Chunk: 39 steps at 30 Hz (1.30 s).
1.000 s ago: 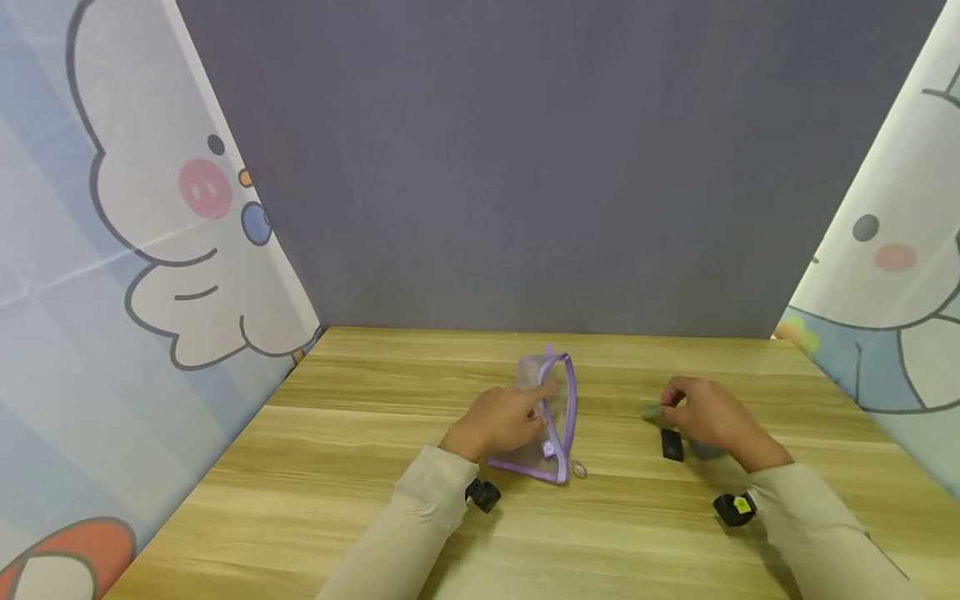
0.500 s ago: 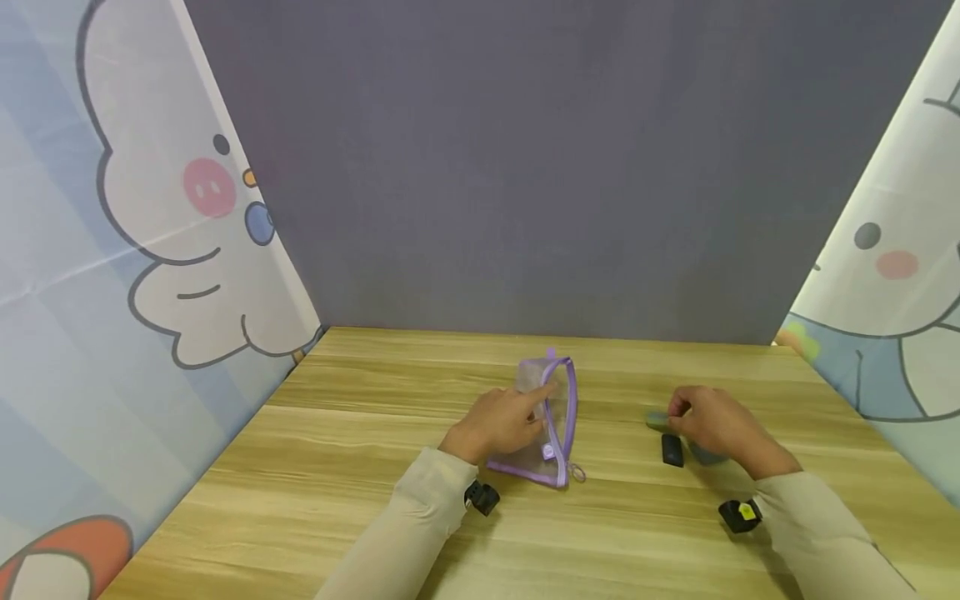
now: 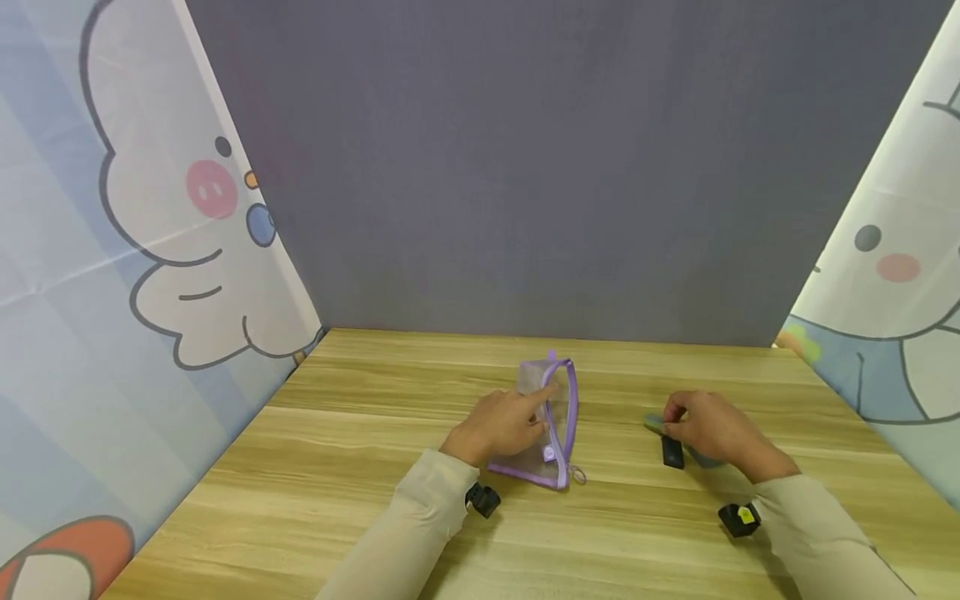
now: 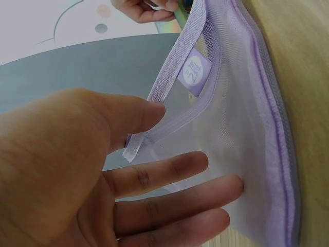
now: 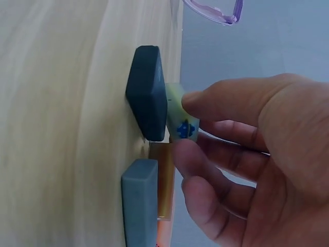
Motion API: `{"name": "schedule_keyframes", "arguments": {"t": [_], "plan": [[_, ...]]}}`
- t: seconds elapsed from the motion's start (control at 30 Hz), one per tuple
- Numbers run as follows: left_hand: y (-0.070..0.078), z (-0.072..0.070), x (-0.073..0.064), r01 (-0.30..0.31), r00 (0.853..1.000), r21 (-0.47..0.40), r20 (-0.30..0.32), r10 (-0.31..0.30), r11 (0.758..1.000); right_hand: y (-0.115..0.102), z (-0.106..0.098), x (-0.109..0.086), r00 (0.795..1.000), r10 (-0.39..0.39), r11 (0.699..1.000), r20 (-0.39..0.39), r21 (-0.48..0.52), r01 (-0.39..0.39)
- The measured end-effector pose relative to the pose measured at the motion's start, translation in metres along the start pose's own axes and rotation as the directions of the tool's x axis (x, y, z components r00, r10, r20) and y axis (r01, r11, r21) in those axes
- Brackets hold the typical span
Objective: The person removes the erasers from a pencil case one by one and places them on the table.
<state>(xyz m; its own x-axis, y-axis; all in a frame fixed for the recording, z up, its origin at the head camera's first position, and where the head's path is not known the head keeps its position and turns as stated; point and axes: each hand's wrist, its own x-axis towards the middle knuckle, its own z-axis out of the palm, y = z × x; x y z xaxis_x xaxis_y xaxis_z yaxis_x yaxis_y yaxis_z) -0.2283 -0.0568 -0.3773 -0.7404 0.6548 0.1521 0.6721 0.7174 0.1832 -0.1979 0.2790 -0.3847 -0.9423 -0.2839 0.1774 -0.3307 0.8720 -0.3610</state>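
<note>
A see-through mesh pouch (image 3: 528, 461) with lilac edging and a zipper lies in the middle of the table, its mouth spread. My left hand (image 3: 498, 423) rests at that mouth; in the left wrist view the thumb touches the zipper band (image 4: 172, 72) and the other fingers extend along the mesh. Off to the right, my right hand (image 3: 708, 429) pinches a pale green eraser (image 5: 177, 110) with a blue print between thumb and fingers. Right beside it are a black eraser (image 5: 146, 92) and a grey-blue eraser (image 5: 140, 206).
An orange block (image 5: 164, 185) shows behind the grey-blue eraser in the right wrist view. A small ring (image 3: 578, 475) hangs at the pouch's near corner. A dark grey panel (image 3: 480, 167) stands along the table's (image 3: 337, 417) back edge, with cartoon-printed cloths at both sides.
My right hand has shifted slightly nearer the body, staying by the erasers, with its fingertips on the green one. My left hand has stayed on the pouch.
</note>
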Motion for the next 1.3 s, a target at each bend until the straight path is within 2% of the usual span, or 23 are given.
{"name": "schedule_keyframes", "arguments": {"t": [0.4, 0.77, 1.1, 1.3], "plan": [[0.0017, -0.0017, -0.0007, 0.008, 1.0, -0.003, 0.0, -0.008, 1.0, 0.0033, 0.0012, 0.0, 0.999, -0.049, 0.999, -0.022, -0.014, 0.049], [0.0017, -0.0016, -0.0028, -0.011, 1.0, -0.006, -0.004, 0.011, 1.0, 0.0016, -0.0006, -0.0016, 1.0, -0.025, 0.999, -0.008, -0.033, 0.025], [-0.0003, -0.001, -0.0026, -0.004, 1.0, -0.025, -0.006, 0.004, 1.0, 0.003, -0.0005, -0.0008, 1.0, -0.029, 0.999, -0.009, -0.024, 0.028], [0.0004, -0.0008, -0.0014, -0.001, 1.0, -0.004, -0.016, 0.0, 1.0, 0.0026, 0.0014, -0.0014, 1.0, -0.025, 0.999, -0.015, -0.024, 0.025]]}}
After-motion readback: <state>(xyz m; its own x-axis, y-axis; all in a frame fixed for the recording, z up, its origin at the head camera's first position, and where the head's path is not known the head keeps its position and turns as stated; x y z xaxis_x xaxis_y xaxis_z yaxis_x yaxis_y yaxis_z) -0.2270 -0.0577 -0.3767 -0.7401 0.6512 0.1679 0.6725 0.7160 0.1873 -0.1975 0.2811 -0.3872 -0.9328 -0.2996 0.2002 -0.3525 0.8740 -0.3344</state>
